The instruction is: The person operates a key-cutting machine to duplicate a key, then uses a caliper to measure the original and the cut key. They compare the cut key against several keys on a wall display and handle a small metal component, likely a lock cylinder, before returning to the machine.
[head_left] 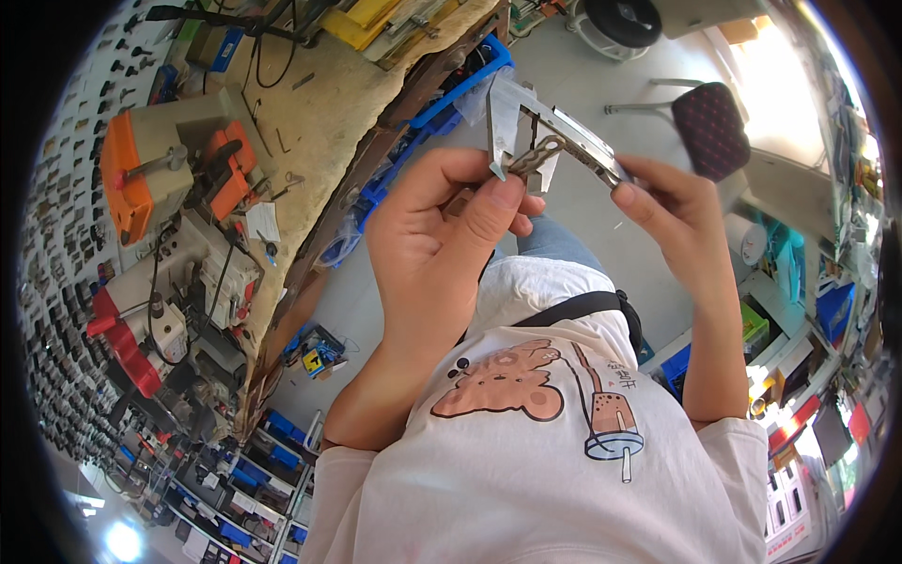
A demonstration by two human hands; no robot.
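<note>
A silver caliper (pixel 573 132) is held up in front of me, its long jaws toward my left hand. My right hand (pixel 672 207) pinches the end of its beam between thumb and fingers. My left hand (pixel 437 221) is closed with thumb and forefinger at a jaw tip. It grips a small dull-brass piece with a looped end, seemingly a key (pixel 537 155), which lies between the caliper's jaws. The fingers hide its near end, and whether both jaws touch it I cannot tell.
Left stands a workbench (pixel 324 103) carrying an orange-and-grey machine (pixel 174 164) and a red-and-grey machine (pixel 160 320). Many keys hang on the wall (pixel 66 273). A blue tray (pixel 470 80) sits along the bench edge. A dark cushioned chair (pixel 711 130) and a round stool (pixel 620 23) stand beyond.
</note>
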